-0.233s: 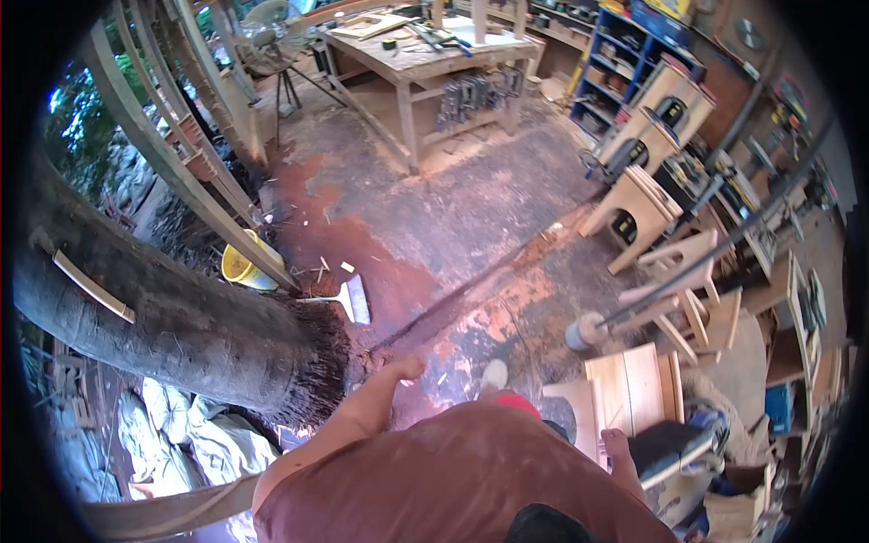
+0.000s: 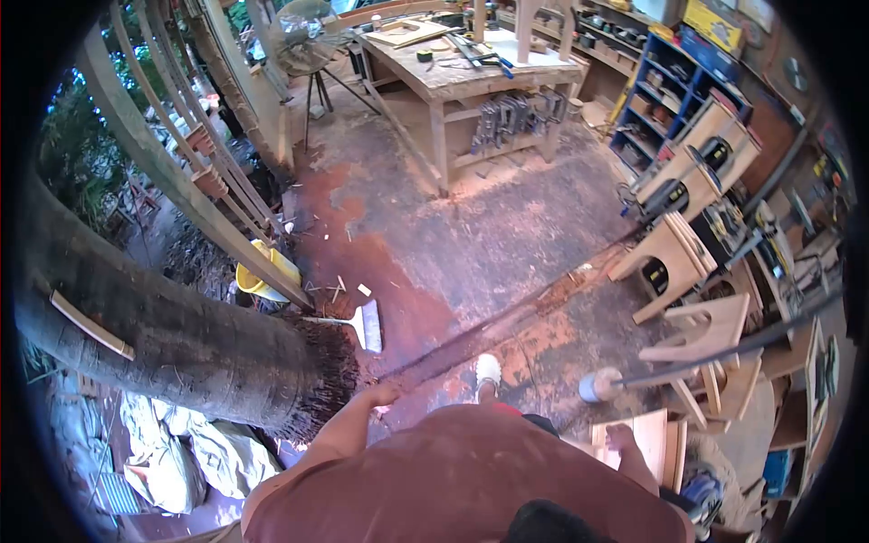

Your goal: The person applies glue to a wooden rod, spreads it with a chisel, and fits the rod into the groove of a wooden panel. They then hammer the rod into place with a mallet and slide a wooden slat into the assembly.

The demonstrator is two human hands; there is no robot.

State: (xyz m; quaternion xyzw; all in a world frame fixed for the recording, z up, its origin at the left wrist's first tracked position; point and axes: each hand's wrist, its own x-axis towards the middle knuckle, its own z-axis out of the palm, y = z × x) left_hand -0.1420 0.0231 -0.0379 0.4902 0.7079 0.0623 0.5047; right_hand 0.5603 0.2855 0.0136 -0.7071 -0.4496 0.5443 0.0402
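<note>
My left hand (image 2: pixel 384 395) hangs low beside my body with its fingers loosely bent and nothing visible in them. On the floor ahead of it lies a broom head (image 2: pixel 368 326) with pale bristles, near the root base of a thick tree trunk (image 2: pixel 208 366). My right hand (image 2: pixel 622 438) is out at my other side, fingers a little apart, and overlaps a light wooden piece made of boards (image 2: pixel 647 436). No held object shows in it. A white shoe (image 2: pixel 488 369) shows in front of my body.
A workbench (image 2: pixel 444 86) with clamps (image 2: pixel 516 118) stands at the back. Wooden stools (image 2: pixel 670 262) line the right side. An upright pole in a round base (image 2: pixel 597 386) stands there too. A yellow bucket (image 2: pixel 270 271) sits beside slanted posts. A long groove (image 2: pixel 507 317) crosses the floor.
The surroundings have shifted right and down in view. The white shoe shows farther forward. My left hand has moved back and left; my right hand now overlaps the boards higher up.
</note>
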